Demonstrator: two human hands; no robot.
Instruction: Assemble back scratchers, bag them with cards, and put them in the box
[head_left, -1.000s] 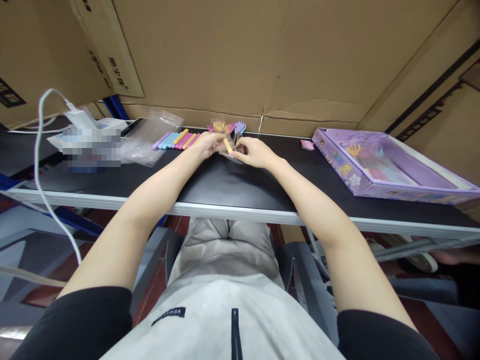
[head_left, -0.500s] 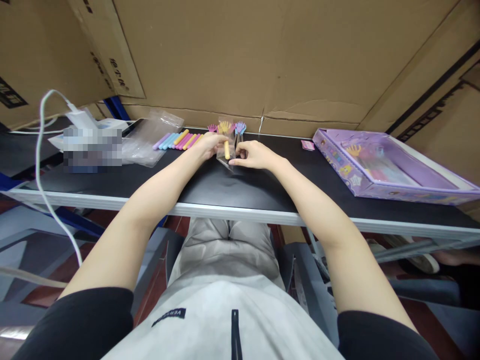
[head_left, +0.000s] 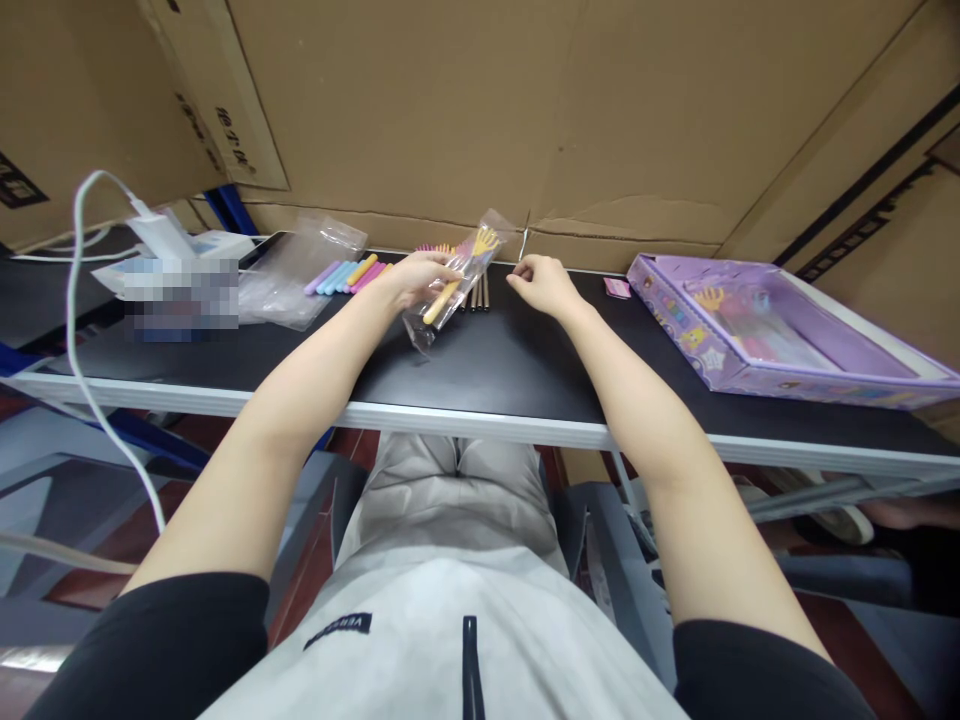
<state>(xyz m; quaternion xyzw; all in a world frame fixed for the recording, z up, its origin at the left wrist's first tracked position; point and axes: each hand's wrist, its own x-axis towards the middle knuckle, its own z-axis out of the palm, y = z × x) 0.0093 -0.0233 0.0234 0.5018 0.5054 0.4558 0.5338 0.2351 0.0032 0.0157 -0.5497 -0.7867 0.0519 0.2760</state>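
My left hand [head_left: 424, 280] is closed on a clear plastic bag [head_left: 491, 222] that holds a yellow back scratcher [head_left: 442, 302], its small hand-shaped end up and to the right. The bag hangs tilted above the table. My right hand [head_left: 544, 287] is apart from the bag, to its right, with thumb and fingers pinched together; what they hold, if anything, is too small to make out. Behind the bag, metal rods [head_left: 480, 295] of other scratchers lie side by side, partly hidden. Left of my left hand lies a row of coloured handles [head_left: 341, 276] in purple, blue, yellow and pink.
Several empty clear bags [head_left: 289, 300] lie at the left, near a white charger [head_left: 163, 238] with its cable. A purple box [head_left: 697, 345] with bagged scratchers in it stands at the right, beside a small pink card [head_left: 616, 288]. Cardboard [head_left: 450, 110] walls the table's back.
My left hand has lifted the bagged back scratcher and tilted it to the right. My right hand has moved away from the bag, up and to the right.
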